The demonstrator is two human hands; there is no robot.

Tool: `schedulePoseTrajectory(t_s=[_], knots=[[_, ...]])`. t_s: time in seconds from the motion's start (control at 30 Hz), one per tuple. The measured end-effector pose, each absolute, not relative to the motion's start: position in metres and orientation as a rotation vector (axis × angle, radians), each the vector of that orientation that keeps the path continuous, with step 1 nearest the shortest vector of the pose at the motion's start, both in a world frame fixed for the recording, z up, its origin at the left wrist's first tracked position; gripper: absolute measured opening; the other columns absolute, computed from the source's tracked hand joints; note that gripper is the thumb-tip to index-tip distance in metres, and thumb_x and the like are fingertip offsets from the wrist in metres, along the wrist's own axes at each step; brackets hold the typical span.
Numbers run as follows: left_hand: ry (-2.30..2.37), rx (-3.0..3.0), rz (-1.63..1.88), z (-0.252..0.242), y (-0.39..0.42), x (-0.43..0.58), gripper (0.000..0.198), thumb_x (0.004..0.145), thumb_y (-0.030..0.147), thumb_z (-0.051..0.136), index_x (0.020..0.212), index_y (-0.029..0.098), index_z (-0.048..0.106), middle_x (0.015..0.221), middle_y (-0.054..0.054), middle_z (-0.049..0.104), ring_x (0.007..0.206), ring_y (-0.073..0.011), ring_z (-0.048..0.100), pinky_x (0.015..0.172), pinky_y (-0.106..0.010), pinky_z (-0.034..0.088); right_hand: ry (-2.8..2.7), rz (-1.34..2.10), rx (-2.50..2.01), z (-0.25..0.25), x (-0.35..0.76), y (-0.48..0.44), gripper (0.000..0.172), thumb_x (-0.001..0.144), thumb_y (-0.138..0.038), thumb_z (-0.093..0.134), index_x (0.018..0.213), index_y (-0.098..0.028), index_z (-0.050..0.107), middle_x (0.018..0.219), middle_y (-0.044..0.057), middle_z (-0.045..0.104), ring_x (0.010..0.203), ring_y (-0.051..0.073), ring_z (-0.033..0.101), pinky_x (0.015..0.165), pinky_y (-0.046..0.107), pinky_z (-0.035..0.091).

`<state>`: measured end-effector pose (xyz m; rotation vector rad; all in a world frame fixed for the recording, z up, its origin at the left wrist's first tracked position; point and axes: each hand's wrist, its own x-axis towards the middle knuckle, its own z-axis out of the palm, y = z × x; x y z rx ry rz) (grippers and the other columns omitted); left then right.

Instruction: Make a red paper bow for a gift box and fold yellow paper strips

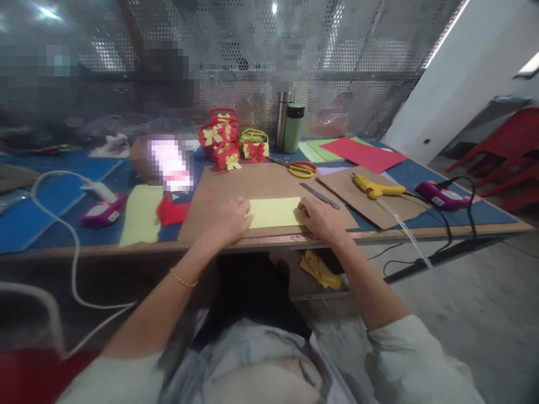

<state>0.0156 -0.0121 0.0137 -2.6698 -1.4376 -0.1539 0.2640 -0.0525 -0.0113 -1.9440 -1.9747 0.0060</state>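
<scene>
A folded strip of pale yellow paper [275, 213] lies flat on a brown cardboard sheet [248, 179] near the table's front edge. At its left end, my left hand [232, 219] has its fingers curled over the paper. My right hand [319, 217] grips the opposite end with bent fingers. Just beyond my right hand rests a grey craft knife or blade-like tool [319, 196]. Red-and-yellow handled scissors [301, 168] lie farther back on the cardboard.
Several red boxes with yellow bows [221, 137] stand at the back, beside a green bottle [293, 129]. A yellow glue gun [374, 188] lies on cardboard at right, near a purple power socket [442, 196]. Yellow paper [141, 216] and a lit phone [170, 160] are at left.
</scene>
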Motion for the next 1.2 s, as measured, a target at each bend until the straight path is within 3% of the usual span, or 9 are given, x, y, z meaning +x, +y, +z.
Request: schedulePoseTrajectory(t_s=[0.17,0.37,0.53,0.73,0.97,1.2], knots=[[-1.425,-2.676,-0.047,0.019,-0.015,0.016,0.036,0.1,0.046,0.058,0.115,0.013,0.062,0.117,-0.017,0.067,0.109,-0.0304,0.063,0.09,-0.037,0.046,-2.053,-0.035,-1.953,-0.011,0.263,-0.053,0.021,0.102,-0.024,0.046,0.102,-0.02,0.067,0.103,0.012,0.075,0.077,0.021,0.06,0.061,0.032,0.021],[-1.453,-2.682,0.03,0.025,-0.009,0.019,0.047,0.1,0.057,0.053,0.121,0.015,0.061,0.12,-0.017,0.068,0.11,-0.0317,0.066,0.086,-0.038,0.047,-2.082,-0.081,-1.979,-0.012,0.264,-0.051,0.021,0.102,-0.02,0.044,0.103,-0.019,0.065,0.104,0.011,0.073,0.078,0.021,0.06,0.061,0.033,0.021],[-1.398,-2.549,0.154,0.035,-0.02,0.034,0.041,0.1,0.048,0.058,0.121,0.013,0.065,0.121,-0.02,0.072,0.113,-0.0342,0.066,0.095,-0.043,0.043,-2.08,-0.078,-2.005,-0.013,0.263,-0.05,0.021,0.102,-0.019,0.042,0.103,-0.019,0.064,0.105,0.011,0.073,0.08,0.021,0.059,0.061,0.033,0.021],[-1.292,-2.546,-0.001,0.025,-0.031,0.036,0.03,0.1,0.036,0.061,0.112,0.009,0.069,0.117,-0.023,0.07,0.116,-0.0366,0.063,0.097,-0.044,0.04,-2.068,-0.09,-1.973,-0.014,0.264,-0.05,0.019,0.101,-0.021,0.045,0.1,-0.019,0.064,0.103,0.01,0.073,0.079,0.021,0.058,0.062,0.032,0.021],[-1.369,-2.653,-0.018,0.006,-0.031,0.031,0.024,0.106,0.026,0.049,0.122,0.012,0.061,0.112,-0.016,0.07,0.108,-0.0286,0.065,0.087,-0.036,0.043,-2.054,-0.123,-1.939,-0.02,0.267,-0.046,0.018,0.1,-0.023,0.046,0.099,-0.02,0.064,0.101,0.01,0.073,0.078,0.021,0.058,0.062,0.032,0.021],[-1.51,-2.606,-0.015,0.005,-0.036,0.034,0.039,0.107,0.025,0.043,0.144,0.02,0.056,0.115,-0.015,0.069,0.109,-0.0291,0.065,0.088,-0.038,0.043,-2.032,-0.118,-1.955,-0.02,0.266,-0.047,0.021,0.101,-0.023,0.045,0.101,-0.02,0.066,0.101,0.01,0.073,0.077,0.021,0.058,0.062,0.032,0.022]])
